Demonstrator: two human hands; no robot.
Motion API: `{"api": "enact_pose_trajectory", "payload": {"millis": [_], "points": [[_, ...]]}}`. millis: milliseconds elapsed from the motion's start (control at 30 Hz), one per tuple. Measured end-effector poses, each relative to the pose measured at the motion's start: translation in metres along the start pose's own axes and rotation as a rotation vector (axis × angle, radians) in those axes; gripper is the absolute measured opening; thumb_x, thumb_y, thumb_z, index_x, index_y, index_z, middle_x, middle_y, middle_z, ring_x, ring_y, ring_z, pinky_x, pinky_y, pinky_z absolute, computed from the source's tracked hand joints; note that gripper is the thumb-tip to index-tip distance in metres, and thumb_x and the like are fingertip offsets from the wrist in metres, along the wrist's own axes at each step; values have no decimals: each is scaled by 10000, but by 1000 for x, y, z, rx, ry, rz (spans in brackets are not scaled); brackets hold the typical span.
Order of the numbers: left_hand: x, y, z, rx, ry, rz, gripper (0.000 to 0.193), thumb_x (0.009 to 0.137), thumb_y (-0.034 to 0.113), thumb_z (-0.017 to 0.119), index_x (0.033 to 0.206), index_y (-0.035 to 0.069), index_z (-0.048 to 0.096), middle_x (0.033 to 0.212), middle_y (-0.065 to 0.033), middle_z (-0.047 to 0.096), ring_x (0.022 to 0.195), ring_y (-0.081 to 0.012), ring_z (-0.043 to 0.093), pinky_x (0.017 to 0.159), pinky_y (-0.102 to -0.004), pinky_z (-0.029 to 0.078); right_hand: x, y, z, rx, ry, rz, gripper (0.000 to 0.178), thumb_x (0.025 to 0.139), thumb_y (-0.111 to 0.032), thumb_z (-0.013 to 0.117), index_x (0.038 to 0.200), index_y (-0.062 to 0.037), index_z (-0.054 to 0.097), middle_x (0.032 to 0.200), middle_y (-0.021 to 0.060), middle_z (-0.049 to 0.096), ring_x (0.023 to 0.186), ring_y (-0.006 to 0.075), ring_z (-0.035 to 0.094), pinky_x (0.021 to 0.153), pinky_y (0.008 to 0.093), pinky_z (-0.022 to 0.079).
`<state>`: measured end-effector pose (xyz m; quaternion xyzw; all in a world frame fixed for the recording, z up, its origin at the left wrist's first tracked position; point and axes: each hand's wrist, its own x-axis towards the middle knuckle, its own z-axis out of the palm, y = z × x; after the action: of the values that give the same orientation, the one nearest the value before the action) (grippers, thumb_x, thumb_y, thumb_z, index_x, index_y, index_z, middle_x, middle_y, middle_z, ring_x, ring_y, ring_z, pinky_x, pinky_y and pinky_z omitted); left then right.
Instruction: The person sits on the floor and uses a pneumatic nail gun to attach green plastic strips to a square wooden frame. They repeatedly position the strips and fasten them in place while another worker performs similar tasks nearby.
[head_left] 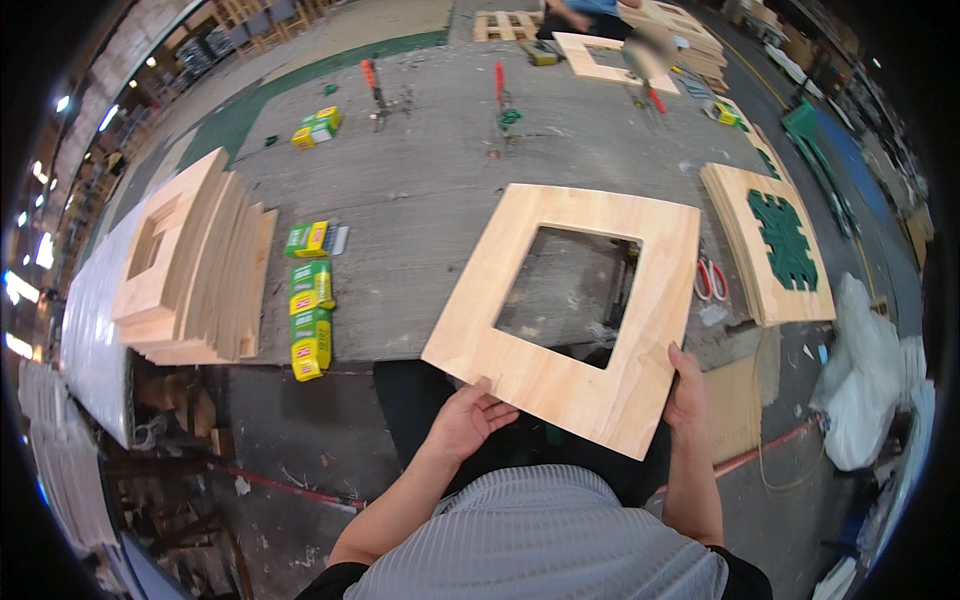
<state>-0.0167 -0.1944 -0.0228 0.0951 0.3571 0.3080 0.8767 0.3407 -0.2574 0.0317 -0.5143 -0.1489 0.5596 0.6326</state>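
A pale plywood panel with a rectangular cut-out [640, 400] is tilted in front of me at the near edge of the table. My left hand [468, 420] grips its lower left edge, thumb on top and fingers curled underneath. On the lower right edge, my right hand [686, 392] holds the panel, its fingers partly hidden behind the wood. Through the cut-out the grey tabletop shows, with a dark tool partly visible. Red-handled scissors [711, 281] lie just right of the panel.
Similar panels are stacked on the left [190, 270]. Small green-and-yellow boxes [311, 285] line up beside them. At right, another wood stack [740, 240] bears green plates [782, 240]. Red-handled clamps [373, 90] lie farther back. Across the table a person [590, 15] sits near another panel [590, 60].
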Motion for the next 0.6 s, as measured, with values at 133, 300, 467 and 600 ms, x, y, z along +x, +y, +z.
{"api": "enact_pose_trajectory", "payload": {"millis": [133, 300, 467, 600], "points": [[7, 4, -1, -168, -127, 7, 436, 1090, 281, 506, 1435, 13, 507, 1368, -196, 651, 1287, -345, 628, 1107, -524, 493, 2, 2, -2, -29, -59, 2, 483, 991, -285, 653, 1276, 102, 602, 1148, 185, 732, 1013, 265, 742, 926, 411, 596], [14, 4, -12, -221, -121, 45, 463, 1032, 205, 590, 1455, 38, 509, 1466, -172, 590, 1383, -368, 543, 1175, -563, 415, 16, 9, -1, 43, -115, 42, 432, 954, -175, 663, 1286, 96, 609, 1160, 188, 733, 1021, 271, 741, 944, 412, 587], [-28, 26, -18, -228, -65, 311, 441, 933, 73, 635, 1371, 36, 600, 1401, -135, 650, 1356, -318, 579, 1168, -545, 441, 51, 12, 45, -264, -128, 105, 433, 989, -274, 695, 1267, 54, 645, 1128, 134, 737, 952, 196, 717, 840, 362, 573], [-60, 41, -27, -269, 90, 464, 375, 933, 65, 638, 1304, 16, 631, 1294, -149, 705, 1242, -326, 660, 1112, -544, 497, 94, -33, 57, -1207, 125, -310, 419, 915, -373, 778, 1026, 28, 725, 865, 125, 739, 803, 228, 709, 743, 396, 555]]}}
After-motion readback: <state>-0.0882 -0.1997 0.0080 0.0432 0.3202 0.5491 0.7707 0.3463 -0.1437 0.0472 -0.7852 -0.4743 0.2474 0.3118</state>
